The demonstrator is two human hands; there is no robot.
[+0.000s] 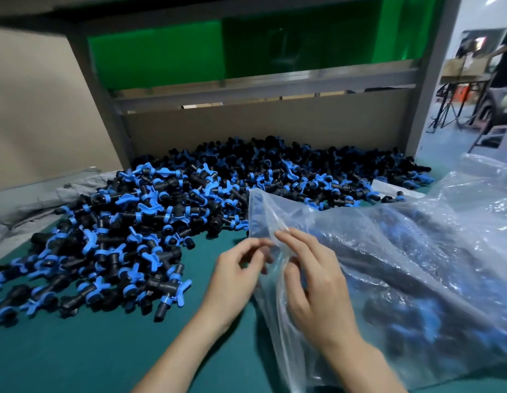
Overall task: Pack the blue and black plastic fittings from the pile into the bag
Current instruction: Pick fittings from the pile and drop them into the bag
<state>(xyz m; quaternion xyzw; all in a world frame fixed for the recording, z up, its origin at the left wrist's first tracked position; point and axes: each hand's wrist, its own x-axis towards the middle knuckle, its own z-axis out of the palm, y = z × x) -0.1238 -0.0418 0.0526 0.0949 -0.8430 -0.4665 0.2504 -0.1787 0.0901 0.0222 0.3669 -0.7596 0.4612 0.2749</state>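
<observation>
A big pile of blue and black plastic fittings (167, 211) spreads over the green table (105, 355) from the left front to the back wall. A clear plastic bag (275, 214) stands up in front of me. My left hand (235, 276) pinches the bag's edge between thumb and fingers. My right hand (314, 282) grips the bag's film beside it, fingers curled into the plastic. To the right lies a larger clear bag (416, 268) with many fittings showing dimly through it.
A cardboard panel (261, 129) and grey metal frame (261, 83) close off the back. Cardboard (39, 109) stands at the left, with grey cloth (34, 202) below it. At the far right a person (504, 66) stands by a table and stands.
</observation>
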